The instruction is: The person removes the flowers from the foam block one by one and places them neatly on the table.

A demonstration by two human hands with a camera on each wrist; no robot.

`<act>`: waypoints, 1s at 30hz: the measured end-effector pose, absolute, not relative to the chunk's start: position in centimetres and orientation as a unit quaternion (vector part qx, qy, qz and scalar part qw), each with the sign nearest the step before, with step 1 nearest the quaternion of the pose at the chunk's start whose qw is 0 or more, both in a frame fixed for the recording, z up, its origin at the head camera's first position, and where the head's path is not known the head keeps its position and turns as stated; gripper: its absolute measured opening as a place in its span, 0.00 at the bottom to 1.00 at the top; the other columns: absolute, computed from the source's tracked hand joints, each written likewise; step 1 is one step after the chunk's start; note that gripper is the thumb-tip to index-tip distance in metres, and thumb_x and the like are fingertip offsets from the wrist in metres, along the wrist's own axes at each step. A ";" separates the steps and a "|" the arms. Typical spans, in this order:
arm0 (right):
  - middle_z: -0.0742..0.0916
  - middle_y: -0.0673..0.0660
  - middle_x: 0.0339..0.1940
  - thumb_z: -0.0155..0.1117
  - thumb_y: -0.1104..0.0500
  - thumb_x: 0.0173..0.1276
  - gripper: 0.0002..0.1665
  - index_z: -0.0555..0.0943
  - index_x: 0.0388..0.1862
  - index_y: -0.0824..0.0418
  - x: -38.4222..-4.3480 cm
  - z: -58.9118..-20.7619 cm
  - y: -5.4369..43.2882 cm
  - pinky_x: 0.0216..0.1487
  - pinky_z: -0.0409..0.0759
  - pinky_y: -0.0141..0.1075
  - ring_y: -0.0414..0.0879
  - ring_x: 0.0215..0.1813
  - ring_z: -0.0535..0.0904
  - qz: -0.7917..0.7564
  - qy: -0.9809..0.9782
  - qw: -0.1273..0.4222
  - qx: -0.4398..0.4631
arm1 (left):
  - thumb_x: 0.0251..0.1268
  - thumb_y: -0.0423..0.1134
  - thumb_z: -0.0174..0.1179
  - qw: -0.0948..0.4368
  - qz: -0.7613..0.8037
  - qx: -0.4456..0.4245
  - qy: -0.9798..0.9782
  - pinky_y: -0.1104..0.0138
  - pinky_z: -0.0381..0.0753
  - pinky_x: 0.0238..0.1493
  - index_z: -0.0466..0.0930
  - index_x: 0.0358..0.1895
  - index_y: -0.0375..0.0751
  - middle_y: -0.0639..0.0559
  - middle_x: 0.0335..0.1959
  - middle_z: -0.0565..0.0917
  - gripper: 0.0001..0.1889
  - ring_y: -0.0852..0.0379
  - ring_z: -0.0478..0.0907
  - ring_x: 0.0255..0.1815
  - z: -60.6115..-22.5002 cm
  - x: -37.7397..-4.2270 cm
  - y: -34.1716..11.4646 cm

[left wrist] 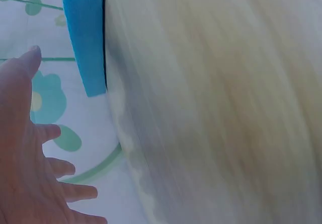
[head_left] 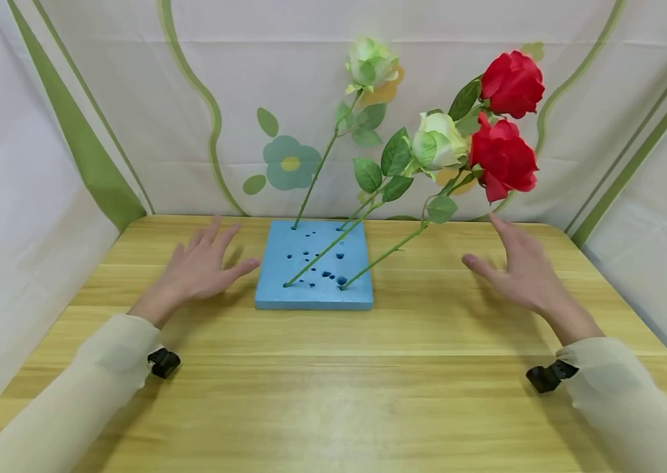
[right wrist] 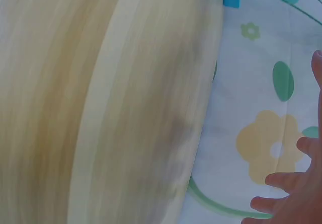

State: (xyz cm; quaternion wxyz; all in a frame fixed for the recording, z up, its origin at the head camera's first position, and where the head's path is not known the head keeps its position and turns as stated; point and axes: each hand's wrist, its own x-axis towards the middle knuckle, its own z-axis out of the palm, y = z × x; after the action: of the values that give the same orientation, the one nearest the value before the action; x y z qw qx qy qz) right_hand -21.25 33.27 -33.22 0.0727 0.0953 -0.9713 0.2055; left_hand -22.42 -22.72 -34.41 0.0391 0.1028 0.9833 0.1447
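A flat blue foam block (head_left: 271, 263), pitted with holes, lies towards the back of the table. Artificial roses stand in it on slanting green stems. One pale green rose (head_left: 370, 64) rises from the back left hole. Another pale green rose (head_left: 436, 141) and two red roses, an upper red rose (head_left: 513, 84) and a lower red rose (head_left: 503, 157), lean right beyond the block. My left hand (head_left: 200, 263) hovers left of the block, fingers spread, its thumb near the block's edge. Further off on the right, my right hand (head_left: 522, 266) is spread below the red blooms. Both hands hold nothing.
The wooden table (head_left: 333, 407) spans the lower view. A white curtain (head_left: 221, 66) with printed flowers and green bands hangs right behind its back edge and along both sides. Each wrist carries a small black camera, the left camera (head_left: 164, 362) and the right camera (head_left: 551, 376).
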 end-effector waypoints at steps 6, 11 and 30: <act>0.54 0.65 0.90 0.61 0.32 0.77 0.58 0.39 0.91 0.44 -20.5 -32.9 31.0 0.77 0.52 0.78 0.74 0.87 0.50 0.266 -0.958 0.035 0.100 | 0.74 0.79 0.42 0.052 0.180 0.122 0.975 0.22 0.49 0.77 0.40 0.89 0.52 0.35 0.90 0.35 0.52 0.23 0.44 0.87 -34.3 -22.1 -21.6; 0.56 0.65 0.90 0.61 0.35 0.79 0.56 0.37 0.90 0.38 -19.9 -32.9 29.0 0.76 0.60 0.76 0.74 0.86 0.55 0.337 -0.935 -0.010 0.108 | 0.74 0.76 0.49 0.075 0.223 0.145 0.961 0.27 0.53 0.80 0.42 0.89 0.48 0.34 0.90 0.37 0.54 0.24 0.46 0.87 -34.5 -22.1 -20.6; 0.79 0.58 0.74 0.73 0.55 0.74 0.50 0.56 0.86 0.45 -19.9 -32.7 21.9 0.67 0.83 0.40 0.58 0.71 0.81 0.510 -0.843 -0.021 0.171 | 0.72 0.65 0.64 0.116 0.279 0.199 0.932 0.35 0.52 0.85 0.47 0.88 0.45 0.33 0.89 0.38 0.53 0.32 0.41 0.90 -34.8 -22.2 -16.5</act>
State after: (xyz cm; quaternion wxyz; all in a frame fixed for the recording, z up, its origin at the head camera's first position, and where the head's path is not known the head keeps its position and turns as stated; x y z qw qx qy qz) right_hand -19.86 21.85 -32.65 -0.0208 0.1707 -0.8427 0.5102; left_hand -22.23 -16.46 -34.77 0.1161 0.1990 0.9324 0.2786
